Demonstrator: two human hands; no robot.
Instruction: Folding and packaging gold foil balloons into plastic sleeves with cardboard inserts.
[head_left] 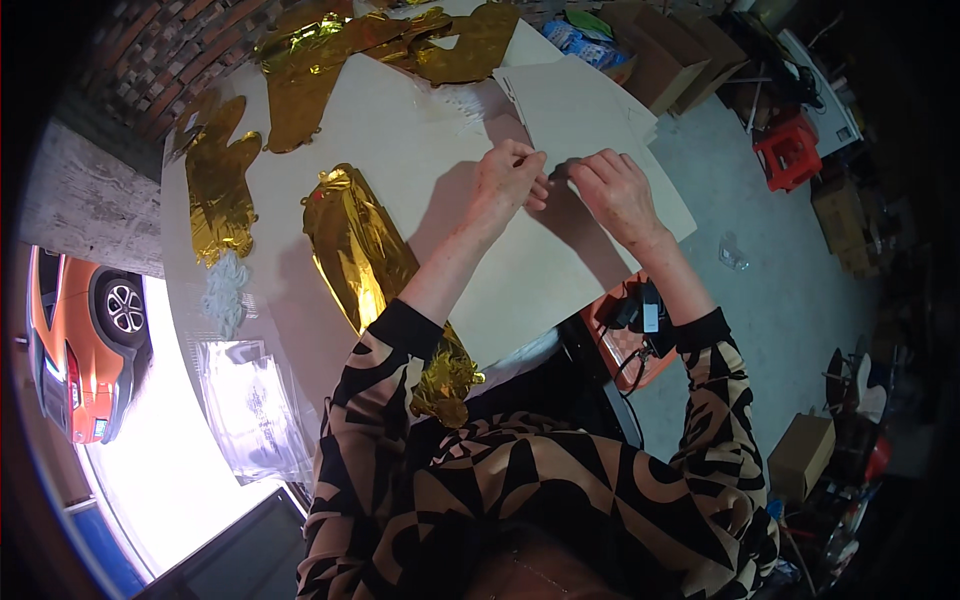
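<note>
Both my hands are raised over a white board [540,270] on the table, a short gap between them. My left hand [510,180] has its thumb and forefinger pinched together, with the other fingers curled. My right hand [615,195] is pinched as well, its fingertips pointing toward the left. Whatever sits in either pinch is too small or thin to make out. Beside my left forearm lies a flat gold foil balloon [350,235], which passes under that arm and shows again near my body. More flat gold foil balloons [300,90] lie at the far left of the table.
A bundle of white string [228,290] and transparent plastic bags [250,405] lie along the left edge. White sheets [580,95] are stacked at the far right. Beyond stand cardboard boxes [655,55] and a red stool [787,150]. An orange crate [610,350] holds black adapters beside my right forearm.
</note>
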